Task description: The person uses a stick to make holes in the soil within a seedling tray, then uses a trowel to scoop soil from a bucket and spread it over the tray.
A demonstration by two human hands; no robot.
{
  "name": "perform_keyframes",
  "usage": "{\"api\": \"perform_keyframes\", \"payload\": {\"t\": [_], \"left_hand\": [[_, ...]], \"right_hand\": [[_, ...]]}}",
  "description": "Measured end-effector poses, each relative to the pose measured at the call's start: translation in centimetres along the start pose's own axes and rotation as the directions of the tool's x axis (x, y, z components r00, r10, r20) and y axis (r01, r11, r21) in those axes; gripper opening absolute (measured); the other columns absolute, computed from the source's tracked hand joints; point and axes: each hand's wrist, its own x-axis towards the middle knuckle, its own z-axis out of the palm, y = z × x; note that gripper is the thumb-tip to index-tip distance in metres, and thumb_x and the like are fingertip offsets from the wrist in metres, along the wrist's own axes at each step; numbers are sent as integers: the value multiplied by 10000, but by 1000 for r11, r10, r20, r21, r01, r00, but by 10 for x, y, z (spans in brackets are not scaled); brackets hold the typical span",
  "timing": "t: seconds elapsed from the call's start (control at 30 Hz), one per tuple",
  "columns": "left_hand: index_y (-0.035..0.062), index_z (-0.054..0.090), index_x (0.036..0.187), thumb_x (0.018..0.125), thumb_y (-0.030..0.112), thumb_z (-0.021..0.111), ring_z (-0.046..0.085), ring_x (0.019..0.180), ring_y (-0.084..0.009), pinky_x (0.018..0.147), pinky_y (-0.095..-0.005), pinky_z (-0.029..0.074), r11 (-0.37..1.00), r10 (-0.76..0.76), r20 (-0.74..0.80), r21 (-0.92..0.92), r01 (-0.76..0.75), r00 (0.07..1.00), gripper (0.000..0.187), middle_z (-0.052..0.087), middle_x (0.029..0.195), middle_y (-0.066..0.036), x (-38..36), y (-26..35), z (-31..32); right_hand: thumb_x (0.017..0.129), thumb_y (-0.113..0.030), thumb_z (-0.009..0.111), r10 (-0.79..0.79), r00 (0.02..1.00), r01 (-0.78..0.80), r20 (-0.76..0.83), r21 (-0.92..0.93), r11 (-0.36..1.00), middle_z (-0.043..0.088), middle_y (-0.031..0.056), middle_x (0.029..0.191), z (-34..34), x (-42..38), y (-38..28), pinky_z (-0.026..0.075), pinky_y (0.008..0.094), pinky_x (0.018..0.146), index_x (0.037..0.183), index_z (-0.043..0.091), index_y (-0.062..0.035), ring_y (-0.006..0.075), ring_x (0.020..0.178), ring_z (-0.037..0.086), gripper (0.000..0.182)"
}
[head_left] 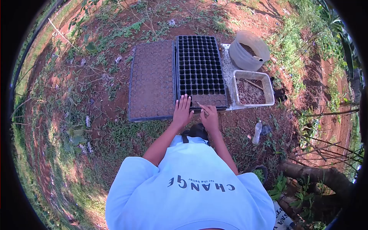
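Observation:
A black seedling tray (199, 63) lies in front of me, most of its cells unfilled and the rows nearest me filled with brown soil. My left hand (183, 110) rests flat on its near left corner, fingers stretched out. At the near edge, my right hand (210, 118) is closed around what looks like a short thin stick (202, 107), its tip over the soil-filled cells. To the left, touching or nearly touching, is a second seedling tray (151, 80) covered with soil, the round cell outlines showing through.
Right of the trays stand a whitish rectangular basin (271, 100) with reddish-brown granular material and a stick (253, 84), and a cut translucent bucket (245, 57). Both sit by a pale board (226, 57). A plastic bottle (257, 132) lies on the ground. A thick branch (314, 174) is at lower right.

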Motion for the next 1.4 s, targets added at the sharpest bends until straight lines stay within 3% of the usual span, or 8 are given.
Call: {"api": "perform_keyframes", "payload": {"t": [0.27,0.53,1.4], "left_hand": [[39,168,1521,909,352,534,105,1478,-325,1180,-493,133,1000,2,-10,-17,-3,1000,779,131,1589,-173,0,-1,3],[49,244,1503,968,245,405,164,1468,-305,1181,-484,133,1000,-16,-86,-10,15,996,592,200,1577,-146,1,-2,9],[46,381,1435,959,262,435,184,1464,-286,1183,-479,133,998,-15,-141,-70,5,990,526,249,1562,-136,1,-2,9]], "right_hand": [[841,-54,628,37,998,-37,42,-16,999,638,126,1005,-3,-2,-2,460,380,899,1069,693,-56,308,990,563,237],[853,-54,619,18,996,-15,85,-33,999,643,125,1022,-5,-2,0,462,380,909,1084,688,-57,307,998,562,241],[879,-94,610,40,994,-33,101,-74,997,656,112,1082,-1,-1,1,466,382,884,1123,673,-67,314,981,572,253]]}}
